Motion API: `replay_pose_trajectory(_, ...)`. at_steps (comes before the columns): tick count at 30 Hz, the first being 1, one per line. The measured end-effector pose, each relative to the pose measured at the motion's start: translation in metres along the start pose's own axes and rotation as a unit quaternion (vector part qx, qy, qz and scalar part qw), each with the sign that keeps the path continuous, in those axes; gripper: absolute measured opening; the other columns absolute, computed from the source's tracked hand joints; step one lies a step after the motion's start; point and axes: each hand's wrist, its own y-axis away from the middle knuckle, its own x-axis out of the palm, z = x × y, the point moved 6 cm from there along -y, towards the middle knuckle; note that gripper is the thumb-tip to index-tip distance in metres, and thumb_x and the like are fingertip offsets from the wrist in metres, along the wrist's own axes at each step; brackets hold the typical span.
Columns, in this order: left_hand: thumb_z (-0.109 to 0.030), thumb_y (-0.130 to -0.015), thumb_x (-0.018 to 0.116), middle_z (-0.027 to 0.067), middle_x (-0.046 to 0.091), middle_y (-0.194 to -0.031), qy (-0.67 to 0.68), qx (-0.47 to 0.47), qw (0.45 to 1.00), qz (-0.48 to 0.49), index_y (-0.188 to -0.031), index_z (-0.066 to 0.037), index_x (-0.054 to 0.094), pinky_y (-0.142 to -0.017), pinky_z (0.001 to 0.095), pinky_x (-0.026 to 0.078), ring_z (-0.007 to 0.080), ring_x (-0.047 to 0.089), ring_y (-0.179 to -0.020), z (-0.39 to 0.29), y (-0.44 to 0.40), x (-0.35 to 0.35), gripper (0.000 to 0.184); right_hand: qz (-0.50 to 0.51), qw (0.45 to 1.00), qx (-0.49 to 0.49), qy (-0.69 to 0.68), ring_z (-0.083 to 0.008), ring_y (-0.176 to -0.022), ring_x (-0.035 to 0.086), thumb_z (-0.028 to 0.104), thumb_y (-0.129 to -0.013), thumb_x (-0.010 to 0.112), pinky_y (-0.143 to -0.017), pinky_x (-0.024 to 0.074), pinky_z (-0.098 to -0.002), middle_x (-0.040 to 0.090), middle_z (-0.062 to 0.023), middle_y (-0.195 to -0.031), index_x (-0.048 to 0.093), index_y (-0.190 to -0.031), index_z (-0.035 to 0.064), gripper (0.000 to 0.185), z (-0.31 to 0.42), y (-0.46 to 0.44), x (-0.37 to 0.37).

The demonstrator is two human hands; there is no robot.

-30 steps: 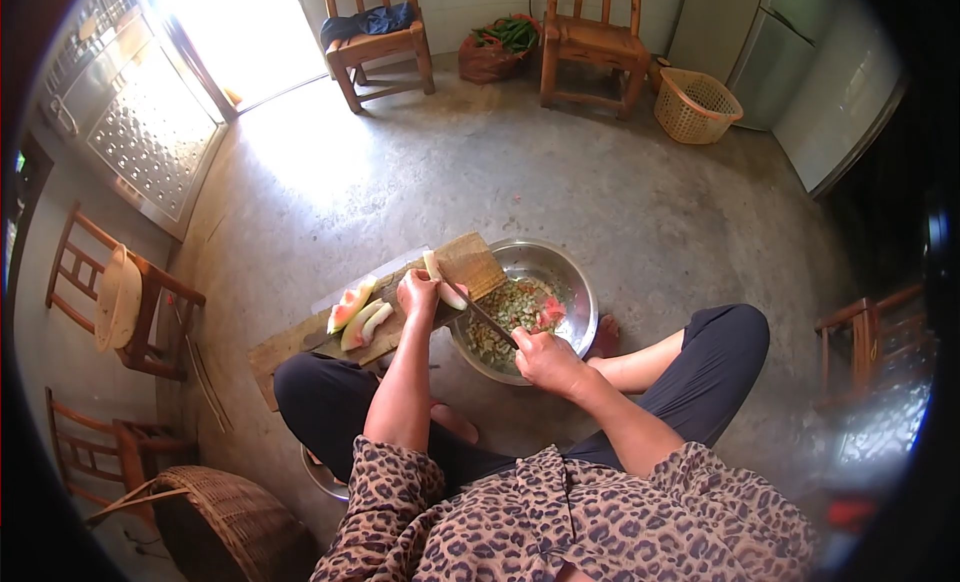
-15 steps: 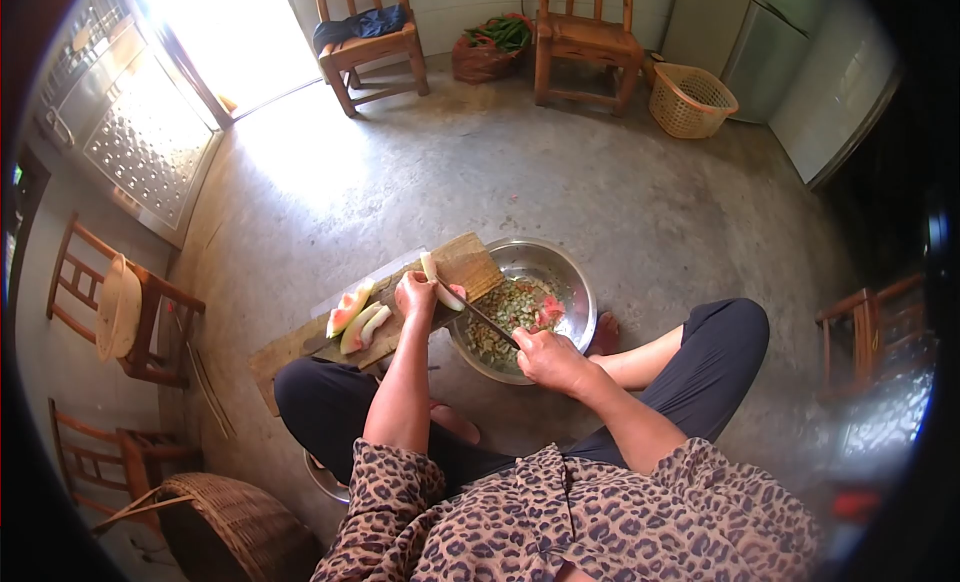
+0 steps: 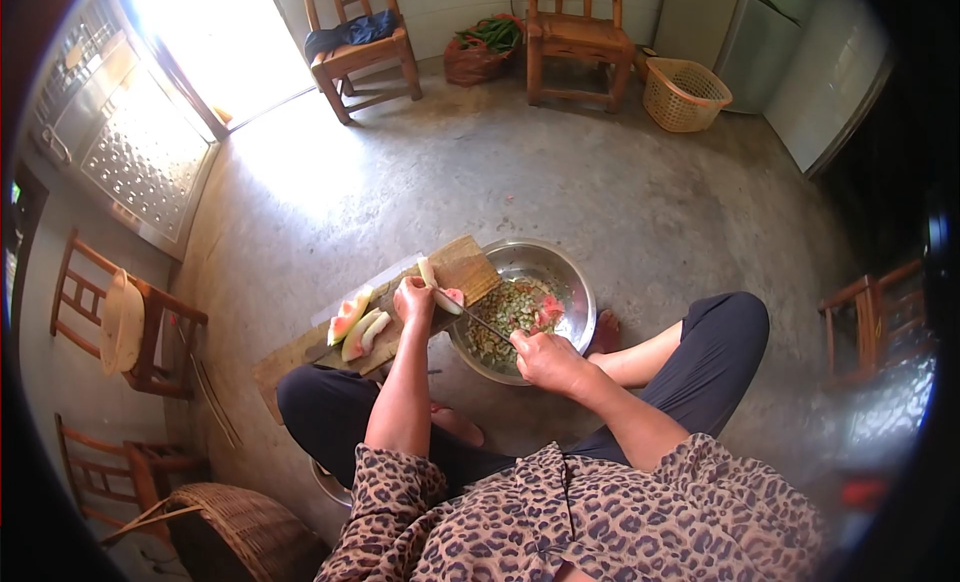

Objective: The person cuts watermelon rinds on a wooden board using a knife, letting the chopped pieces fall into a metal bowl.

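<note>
My left hand (image 3: 413, 300) is closed on a pale watermelon rind (image 3: 427, 271) over the wooden board (image 3: 300, 358). In my right hand (image 3: 548, 361) is the handle of a knife (image 3: 482, 322), whose thin blade reaches across to the rind beside my left fingers. A small pink bit of watermelon (image 3: 454, 295) lies by the blade near the board's right end. Left of my left hand, several watermelon rind slices (image 3: 362, 330) with some pink flesh rest on the board. Under the blade, a steel basin (image 3: 584, 304) holds chopped pale green pieces and some red flesh.
The basin stands on the concrete floor (image 3: 400, 197) between my legs. Wooden chairs (image 3: 577, 32), a red bag of green vegetables (image 3: 482, 54) and a plastic basket (image 3: 686, 95) are along the far wall. A wicker basket (image 3: 245, 522) stands at lower left.
The knife blade has swung slightly lower and flatter against the rind. Both hands keep nearly the same places, and the view has shifted a little.
</note>
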Motion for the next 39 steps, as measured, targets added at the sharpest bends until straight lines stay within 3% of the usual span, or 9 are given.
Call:
replay_pose_trajectory(21, -0.026, -0.065, 0.071, 0.0107, 0.066, -0.084, -0.008, 0.02, 1.0, -0.004, -0.088, -0.008, 0.066, -0.074, 0.035, 0.047, 0.0246, 0.063, -0.081, 0.001, -0.001, 0.003, 0.03, 0.016, 0.999, 0.027, 0.022, -0.0351, -0.061, 0.062, 0.007, -0.077, 0.043, -0.055, 0.0491, -0.0452, 0.06, -0.0203, -0.062, 0.049, -0.089, -0.0038, 0.017, 0.008, -0.001, 0.015)
replay_pose_trajectory(29, -0.022, -0.065, 0.071, 0.0108, 0.066, -0.081, 0.002, 0.029, 0.999, -0.013, -0.087, -0.007, 0.066, -0.072, 0.0352, 0.047, 0.0242, 0.063, -0.078, 0.012, -0.009, 0.012, 0.027, 0.038, 0.998, 0.037, 0.036, -0.0338, -0.062, 0.063, 0.007, -0.076, 0.043, -0.055, 0.0496, -0.0434, 0.061, -0.0198, -0.065, 0.048, -0.103, -0.0084, 0.031, 0.007, -0.001, 0.023)
replay_pose_trajectory(39, -0.017, -0.065, 0.072, 0.0094, 0.066, -0.082, 0.045, 0.01, 0.999, 0.0, -0.087, -0.005, 0.064, -0.072, 0.0332, 0.048, 0.0216, 0.063, -0.076, 0.001, -0.003, 0.006, 0.027, 0.045, 0.998, 0.039, 0.031, -0.0335, -0.063, 0.063, 0.007, -0.077, 0.043, -0.055, 0.0496, -0.0432, 0.061, -0.0196, -0.066, 0.049, -0.102, -0.0084, 0.03, 0.009, -0.001, 0.022)
